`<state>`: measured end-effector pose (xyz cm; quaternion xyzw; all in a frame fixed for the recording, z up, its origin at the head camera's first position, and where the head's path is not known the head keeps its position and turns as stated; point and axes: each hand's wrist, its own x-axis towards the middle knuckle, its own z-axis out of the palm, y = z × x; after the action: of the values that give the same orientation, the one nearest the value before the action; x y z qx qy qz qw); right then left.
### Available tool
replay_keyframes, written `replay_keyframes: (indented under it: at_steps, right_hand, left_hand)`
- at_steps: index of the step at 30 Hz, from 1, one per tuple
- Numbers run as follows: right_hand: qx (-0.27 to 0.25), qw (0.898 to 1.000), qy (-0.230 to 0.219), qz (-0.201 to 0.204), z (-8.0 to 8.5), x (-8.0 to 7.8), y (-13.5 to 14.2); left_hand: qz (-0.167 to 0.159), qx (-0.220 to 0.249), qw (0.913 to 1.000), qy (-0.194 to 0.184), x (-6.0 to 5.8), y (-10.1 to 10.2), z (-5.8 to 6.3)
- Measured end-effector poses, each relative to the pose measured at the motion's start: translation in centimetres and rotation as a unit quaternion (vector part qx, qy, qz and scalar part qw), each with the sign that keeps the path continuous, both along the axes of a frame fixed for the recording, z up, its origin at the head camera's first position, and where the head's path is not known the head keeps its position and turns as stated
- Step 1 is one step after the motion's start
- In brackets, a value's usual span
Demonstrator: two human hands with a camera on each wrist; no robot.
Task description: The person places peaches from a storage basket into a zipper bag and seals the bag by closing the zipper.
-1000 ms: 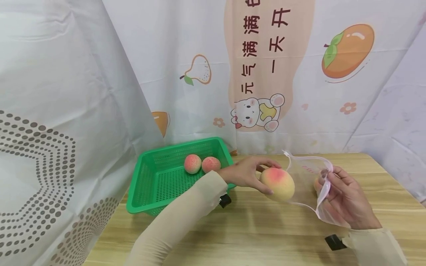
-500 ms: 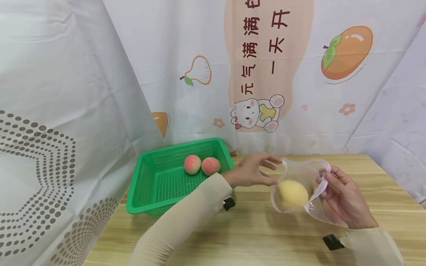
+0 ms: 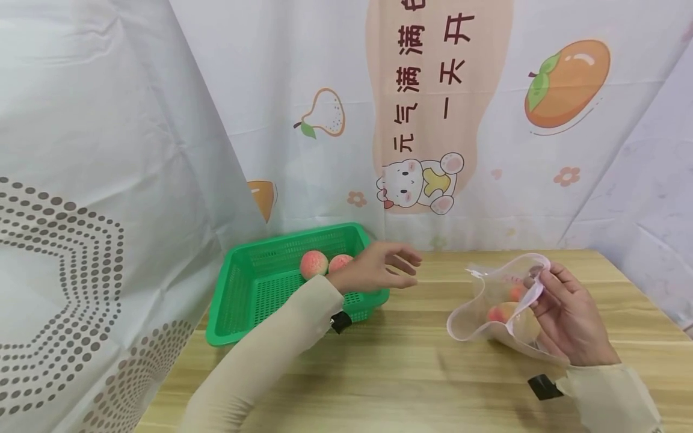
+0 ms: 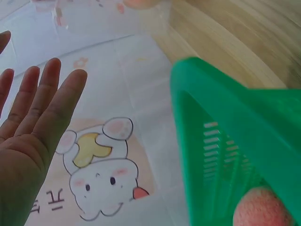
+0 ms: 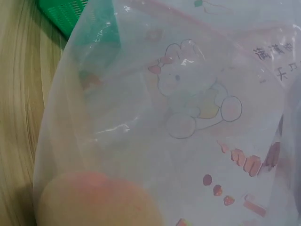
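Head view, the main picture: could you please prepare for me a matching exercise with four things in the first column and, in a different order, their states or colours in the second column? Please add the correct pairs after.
Column one
1. left hand
2. right hand
3. basket
4. bag

Column two
A. see-through, with a pale pink rim
B. holds nothing, its fingers apart
C. green, with peaches inside
D. grips the bag at its rim

Right pairs: 1-B, 2-D, 3-C, 4-A
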<state>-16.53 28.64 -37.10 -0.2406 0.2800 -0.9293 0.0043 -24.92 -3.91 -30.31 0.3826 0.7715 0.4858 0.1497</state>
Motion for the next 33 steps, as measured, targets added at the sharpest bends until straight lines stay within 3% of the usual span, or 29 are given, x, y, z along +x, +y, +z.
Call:
replay_keyframes:
  at_steps: [11, 18, 26, 33]
  right_hand:
    - [-0.027, 1.000, 0.008, 0.004, -0.2, -0.2, -0.2]
    - [-0.042, 0.998, 0.025, 0.028, -0.2, -0.5, -0.1]
    - [-0.070, 0.997, 0.021, 0.019, -0.1, -0.7, 0.0]
    - [-0.041, 0.998, 0.033, 0.025, -0.7, -0.6, 0.1]
  left_hand:
    - [0.003, 0.002, 1.0000, -0.004, -0.1, -1.5, -0.5]
    - [0.008, 0.003, 0.9999, 0.011, -0.4, -2.2, -0.7]
    - [0.016, 0.001, 0.9998, 0.012, -0.6, -3.7, -0.7]
    - [0.029, 0.007, 0.9993, 0.023, -0.8, -5.6, -1.0]
